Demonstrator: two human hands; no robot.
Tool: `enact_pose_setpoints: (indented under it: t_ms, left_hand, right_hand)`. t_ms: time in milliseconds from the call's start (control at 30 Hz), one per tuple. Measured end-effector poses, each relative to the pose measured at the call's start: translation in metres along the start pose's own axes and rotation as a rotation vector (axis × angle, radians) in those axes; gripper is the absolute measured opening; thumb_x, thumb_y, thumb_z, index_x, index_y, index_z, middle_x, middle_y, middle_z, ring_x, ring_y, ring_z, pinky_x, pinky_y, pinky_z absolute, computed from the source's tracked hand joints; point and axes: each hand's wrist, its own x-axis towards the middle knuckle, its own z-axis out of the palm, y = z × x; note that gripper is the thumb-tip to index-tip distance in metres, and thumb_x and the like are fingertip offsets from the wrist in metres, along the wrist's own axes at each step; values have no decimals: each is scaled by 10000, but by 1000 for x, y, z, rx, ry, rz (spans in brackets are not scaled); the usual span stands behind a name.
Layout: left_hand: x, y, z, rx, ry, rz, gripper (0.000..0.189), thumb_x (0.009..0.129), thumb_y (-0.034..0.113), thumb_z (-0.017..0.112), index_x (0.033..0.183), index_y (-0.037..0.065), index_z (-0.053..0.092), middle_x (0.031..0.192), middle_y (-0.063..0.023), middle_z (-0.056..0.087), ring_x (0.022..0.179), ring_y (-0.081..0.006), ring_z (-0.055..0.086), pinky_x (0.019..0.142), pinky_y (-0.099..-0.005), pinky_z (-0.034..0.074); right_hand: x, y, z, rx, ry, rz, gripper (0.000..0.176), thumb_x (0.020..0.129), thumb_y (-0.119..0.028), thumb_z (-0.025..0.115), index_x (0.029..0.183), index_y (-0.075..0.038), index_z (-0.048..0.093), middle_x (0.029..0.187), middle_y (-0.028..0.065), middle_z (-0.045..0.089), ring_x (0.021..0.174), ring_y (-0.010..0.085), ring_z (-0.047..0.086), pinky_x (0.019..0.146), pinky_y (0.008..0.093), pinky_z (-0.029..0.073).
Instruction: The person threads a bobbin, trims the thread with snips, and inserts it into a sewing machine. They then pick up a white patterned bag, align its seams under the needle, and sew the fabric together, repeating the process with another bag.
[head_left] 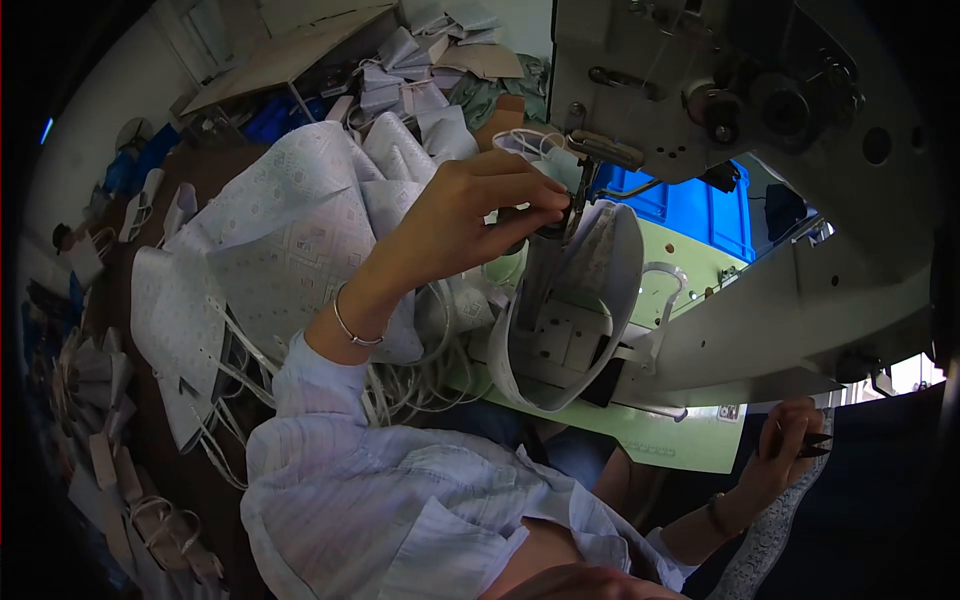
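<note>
My left hand (470, 215), with a bracelet at its wrist, is raised at the needle area of a sewing machine (700, 100). Its thumb and forefinger are pinched together; what lies between them is too small to make out. Just below, a white band-like piece (622, 290) loops around the machine's post over the pale green bed (680, 435). Lower right, my right hand (785, 450) is closed around small dark scissors (817, 445), their blades pointing right, away from the needle.
Patterned white pieces (300, 230) with thin straps are heaped left of the machine. A blue bin (690, 205) stands behind the bed. More pieces lie at the far left and on top, near a wooden table (290, 55). A patterned strip (775, 540) hangs at lower right.
</note>
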Motion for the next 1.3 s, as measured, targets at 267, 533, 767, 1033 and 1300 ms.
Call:
enact_pose_setpoints:
  t_ms: [267,533,767,1033,1300]
  left_hand:
    - [1,-7,-6,-47,-73,59,175,783,13,702,951,60,717,988,-76,690,863,-197,676,728,-286,556]
    - [-20,-3,7,-151,21,-72,256,790,16,701,1044,52,693,1082,-87,656,886,-172,655,782,-275,525]
    - [-8,-29,24,-619,189,-228,105,829,76,703,916,39,656,867,-1,635,817,-83,621,710,-216,497]
    - [-6,-32,30,-807,157,-408,96,824,80,717,855,37,636,784,36,626,757,-21,589,676,-172,466]
    - [-13,-28,27,-670,181,-256,135,826,85,710,911,24,625,832,4,624,796,-68,621,717,-191,480]
  right_hand:
    - [7,-17,-9,-51,95,-17,255,972,-235,496,820,-34,532,764,11,518,428,11,219,389,156,152]
    - [5,-21,-48,-157,143,-38,263,964,-283,513,856,-47,553,820,7,508,482,13,262,404,154,167]
    - [32,-50,-81,-217,281,-163,227,962,-254,521,868,-53,568,810,0,524,507,3,310,440,175,196]
    - [32,-47,-12,-187,-106,-160,178,945,-185,539,860,-33,576,878,35,568,508,24,320,441,175,255]
    - [32,-47,48,-362,-418,-196,37,852,0,616,860,9,581,895,66,593,586,44,435,499,174,308]
